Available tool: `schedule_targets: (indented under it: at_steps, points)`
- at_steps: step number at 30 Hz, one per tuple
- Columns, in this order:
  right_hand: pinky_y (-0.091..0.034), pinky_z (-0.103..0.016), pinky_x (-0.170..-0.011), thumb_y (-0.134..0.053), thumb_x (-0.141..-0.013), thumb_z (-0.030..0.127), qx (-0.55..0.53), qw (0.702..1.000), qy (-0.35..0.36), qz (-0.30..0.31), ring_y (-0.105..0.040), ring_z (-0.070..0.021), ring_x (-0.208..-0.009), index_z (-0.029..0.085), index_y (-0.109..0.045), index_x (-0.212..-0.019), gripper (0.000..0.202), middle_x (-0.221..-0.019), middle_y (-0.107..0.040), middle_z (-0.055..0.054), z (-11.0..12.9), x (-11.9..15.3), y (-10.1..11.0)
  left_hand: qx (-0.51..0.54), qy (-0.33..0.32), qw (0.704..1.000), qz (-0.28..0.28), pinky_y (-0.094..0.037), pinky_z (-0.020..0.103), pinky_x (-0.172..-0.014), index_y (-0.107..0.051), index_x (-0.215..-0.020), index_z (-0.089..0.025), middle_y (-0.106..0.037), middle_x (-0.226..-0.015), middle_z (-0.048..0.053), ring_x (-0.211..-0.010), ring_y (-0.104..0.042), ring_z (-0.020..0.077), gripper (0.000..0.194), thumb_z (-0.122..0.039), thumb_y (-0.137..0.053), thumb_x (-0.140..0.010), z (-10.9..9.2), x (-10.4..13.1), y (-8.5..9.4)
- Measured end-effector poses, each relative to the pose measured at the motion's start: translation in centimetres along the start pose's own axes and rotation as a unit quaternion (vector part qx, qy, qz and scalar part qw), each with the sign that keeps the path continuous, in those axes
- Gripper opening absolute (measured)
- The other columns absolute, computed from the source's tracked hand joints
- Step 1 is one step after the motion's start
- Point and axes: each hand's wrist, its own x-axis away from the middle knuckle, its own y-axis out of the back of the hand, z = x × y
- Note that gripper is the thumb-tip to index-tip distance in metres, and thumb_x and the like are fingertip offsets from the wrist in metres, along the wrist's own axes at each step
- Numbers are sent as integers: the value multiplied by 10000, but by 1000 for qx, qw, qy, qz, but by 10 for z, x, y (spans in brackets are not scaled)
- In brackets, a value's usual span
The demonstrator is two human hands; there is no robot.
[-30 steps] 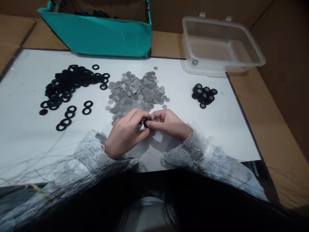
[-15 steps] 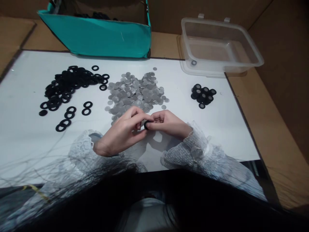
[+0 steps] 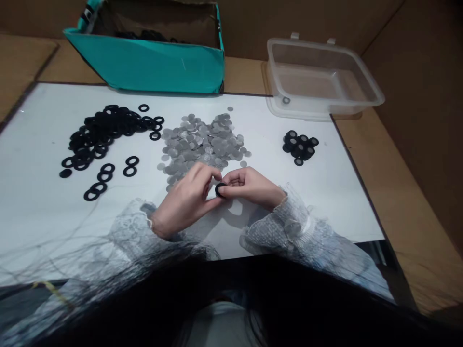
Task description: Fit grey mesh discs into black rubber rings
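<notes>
A small black ring (image 3: 218, 190) is held between my two hands just above the white board. My right hand (image 3: 255, 189) pinches it with the thumb on its face and the other fingers curled behind. My left hand (image 3: 187, 200) curves around its other side, thumb at the lower edge and bent index finger near the top. Whether a disc sits in the ring is hidden by the thumb. Right behind my hands spreads a pile of thin silvery discs (image 3: 204, 142).
Black rings (image 3: 112, 120) lie heaped at the left, several loose in front. Black pieces with grey centres (image 3: 300, 147) cluster at the right. A teal box (image 3: 162, 67) holding dark pieces and a clear plastic container (image 3: 325, 99) stand at the back, inside cardboard walls.
My left index finger has bent back from the ring, and my left thumb has come in beneath it. My right hand still pinches the ring. The view has shifted slightly.
</notes>
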Motion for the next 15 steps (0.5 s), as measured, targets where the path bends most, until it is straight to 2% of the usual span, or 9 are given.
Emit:
schedule_targets:
  at_steps: [2,5,7,9,12,15]
  points:
    - [-387,-222,-577,-676,-708,158,1,1000,-4,7,-489,-64,-531,142,-605,-609,123,-548,-563,51,0,-1,0,4,-7,1000,10,-432,249,-603,-562,-1003,-210,-447,-846,7,-662,-483,126,145,-218,-551,-859,0,0,1]
    - [-379,-226,-576,-678,-709,157,4,1000,2,5,-488,-67,-543,140,-627,-649,81,-578,-579,43,-3,-2,1,44,-11,998,48,-454,238,-613,-568,-1103,-255,-431,-868,4,-677,-501,120,231,-221,-524,-879,0,0,3]
    - [-375,-229,-577,-688,-707,163,2,1000,6,4,-489,-69,-551,143,-620,-645,94,-582,-576,41,-4,-4,1,38,12,998,40,-467,254,-614,-515,-1188,-251,-436,-885,7,-679,-510,128,338,-266,-572,-855,0,0,2]
    - [-381,-229,-589,-704,-699,171,-1,1000,6,8,-496,-70,-563,145,-607,-627,124,-588,-579,38,-6,-5,2,9,31,999,10,-471,276,-610,-499,-1171,-229,-445,-908,17,-669,-508,134,368,-313,-606,-830,2,1,0]
    - [-372,-228,-587,-736,-678,179,2,1000,5,14,-490,-68,-567,143,-614,-636,135,-587,-581,42,-6,-6,4,-9,15,1000,-6,-469,278,-603,-564,-1038,-240,-446,-931,24,-645,-492,123,197,-333,-549,-865,5,1,-1]
    - [-355,-225,-572,-753,-674,193,13,1000,0,26,-478,-64,-558,144,-628,-654,136,-576,-572,52,-4,-6,6,20,2,1000,19,-480,266,-588,-616,-1018,-257,-448,-901,24,-626,-493,119,183,-347,-540,-877,8,-1,5]
